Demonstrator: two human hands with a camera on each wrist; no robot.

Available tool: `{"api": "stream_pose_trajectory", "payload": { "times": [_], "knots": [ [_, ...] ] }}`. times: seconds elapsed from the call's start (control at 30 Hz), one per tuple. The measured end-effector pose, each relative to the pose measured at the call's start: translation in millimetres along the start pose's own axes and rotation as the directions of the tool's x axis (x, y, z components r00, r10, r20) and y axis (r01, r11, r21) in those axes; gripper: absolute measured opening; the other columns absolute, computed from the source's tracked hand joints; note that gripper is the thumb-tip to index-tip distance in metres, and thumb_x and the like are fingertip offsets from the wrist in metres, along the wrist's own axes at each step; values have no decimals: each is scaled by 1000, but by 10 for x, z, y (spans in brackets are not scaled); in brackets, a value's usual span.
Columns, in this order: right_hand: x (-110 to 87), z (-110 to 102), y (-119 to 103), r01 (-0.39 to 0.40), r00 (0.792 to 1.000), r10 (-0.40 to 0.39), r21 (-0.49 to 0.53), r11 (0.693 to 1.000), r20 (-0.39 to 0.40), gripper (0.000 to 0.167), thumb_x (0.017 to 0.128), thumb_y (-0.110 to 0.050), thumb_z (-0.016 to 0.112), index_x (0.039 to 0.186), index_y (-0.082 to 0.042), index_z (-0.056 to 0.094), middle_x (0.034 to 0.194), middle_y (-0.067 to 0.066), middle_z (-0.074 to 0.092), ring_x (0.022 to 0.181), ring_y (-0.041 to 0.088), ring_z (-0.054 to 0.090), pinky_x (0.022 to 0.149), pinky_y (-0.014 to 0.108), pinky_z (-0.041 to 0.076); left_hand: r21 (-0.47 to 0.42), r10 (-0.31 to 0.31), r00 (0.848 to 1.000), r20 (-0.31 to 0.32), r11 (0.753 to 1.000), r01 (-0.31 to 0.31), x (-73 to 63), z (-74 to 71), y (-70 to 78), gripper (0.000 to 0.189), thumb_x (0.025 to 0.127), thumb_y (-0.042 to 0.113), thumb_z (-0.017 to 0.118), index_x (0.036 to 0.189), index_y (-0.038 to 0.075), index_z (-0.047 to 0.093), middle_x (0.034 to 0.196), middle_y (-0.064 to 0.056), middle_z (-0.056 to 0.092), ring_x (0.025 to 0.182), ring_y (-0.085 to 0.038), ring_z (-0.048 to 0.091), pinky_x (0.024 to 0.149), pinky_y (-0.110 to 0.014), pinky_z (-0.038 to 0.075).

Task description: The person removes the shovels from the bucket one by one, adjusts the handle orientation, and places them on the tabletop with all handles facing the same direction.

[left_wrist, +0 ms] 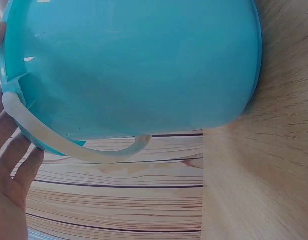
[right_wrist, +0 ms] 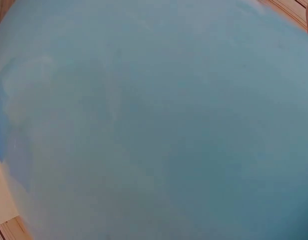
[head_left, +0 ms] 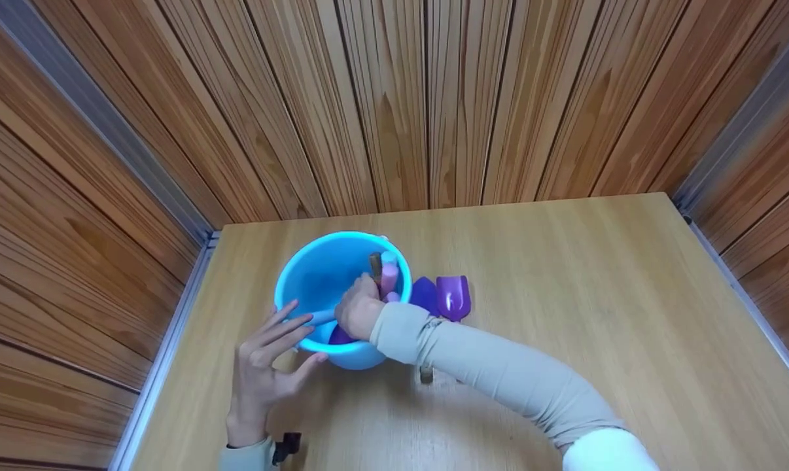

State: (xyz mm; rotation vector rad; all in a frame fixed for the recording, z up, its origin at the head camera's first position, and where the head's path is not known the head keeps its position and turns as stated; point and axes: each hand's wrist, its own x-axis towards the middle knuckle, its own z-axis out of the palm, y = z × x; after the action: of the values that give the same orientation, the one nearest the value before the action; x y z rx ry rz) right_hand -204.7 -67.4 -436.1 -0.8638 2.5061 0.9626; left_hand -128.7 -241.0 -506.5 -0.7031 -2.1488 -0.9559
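Observation:
A light blue bucket (head_left: 309,268) stands upright on the table, its white carrying handle (left_wrist: 69,147) hanging at the side in the left wrist view. My left hand (head_left: 263,366) has its fingers spread and touches the near-left rim. Reaching inside the bucket, my right hand (head_left: 358,307) appears to grip a toy tool by its light blue handle (head_left: 322,317); its fingertips are hidden. A purple piece (head_left: 341,335) lies below that handle. Against the bucket's right inner wall lean a pink handle (head_left: 388,278) with a blue end and a brown handle (head_left: 375,261).
Two purple toy shovel heads (head_left: 425,296) lie on the table right of the bucket, partly covered by my right sleeve (head_left: 486,360). A small brown end (head_left: 426,375) shows below the sleeve. Wood-panelled walls (head_left: 401,118) enclose the table (head_left: 564,275).

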Motion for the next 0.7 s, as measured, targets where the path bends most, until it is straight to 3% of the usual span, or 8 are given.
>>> {"api": "stream_pose_trajectory", "payload": {
  "times": [0.27,0.5,0.7],
  "knots": [
    [-25,-26,35,-12,1000,12,0,1000,-3,52,93,-46,78,139,-27,66,92,-2,68,85,19,64,83,26,56,-7,6,1000,1,1000,-6,-5,-8,1,52,67,20,101,115,11,84,126,2,80,133,-30,68,120,-40,44],
    [-103,-42,99,5,999,-6,-21,1000,-44,48,92,-48,77,135,-28,69,97,-6,73,92,18,63,99,32,52,1,-10,1000,13,1000,10,-16,-16,1,52,69,22,100,117,12,84,125,2,80,132,-30,69,121,-37,43],
    [-184,-56,236,-3,995,5,28,1000,-97,47,93,-53,73,134,-30,71,109,-7,76,104,19,61,106,36,48,-5,4,1000,7,1000,-4,-6,-9,-3,52,68,21,101,116,12,84,125,2,80,132,-30,69,119,-42,45]
  ]
}}
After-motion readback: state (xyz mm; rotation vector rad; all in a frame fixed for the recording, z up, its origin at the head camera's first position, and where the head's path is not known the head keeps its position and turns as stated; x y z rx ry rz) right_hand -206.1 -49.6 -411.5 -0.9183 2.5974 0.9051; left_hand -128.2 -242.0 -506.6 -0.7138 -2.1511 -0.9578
